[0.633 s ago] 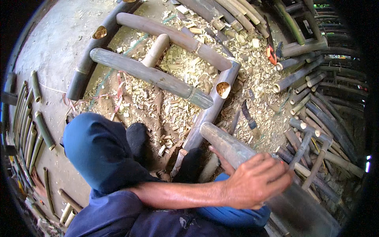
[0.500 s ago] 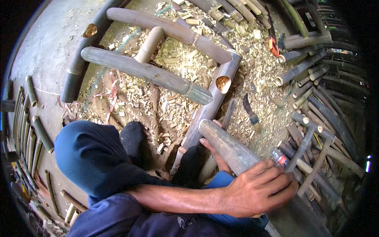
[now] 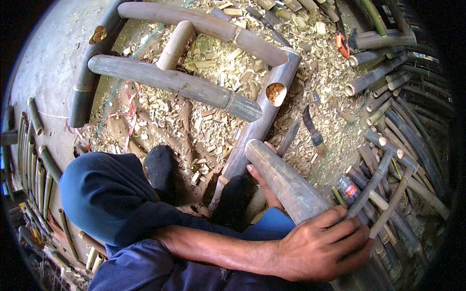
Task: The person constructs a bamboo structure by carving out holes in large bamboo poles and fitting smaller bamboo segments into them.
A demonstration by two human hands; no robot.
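Shavings litter the floor around a bamboo frame. Left hand curls over a thick bamboo pole; right hand holds it from beneath, digits showing along both edges. Its far end overlaps the frame's post, contact unclear. That post's open hole looks brown inside. A clear bottle, contents indistinct, lies among poles. Leftward, pale floor stretches widely.
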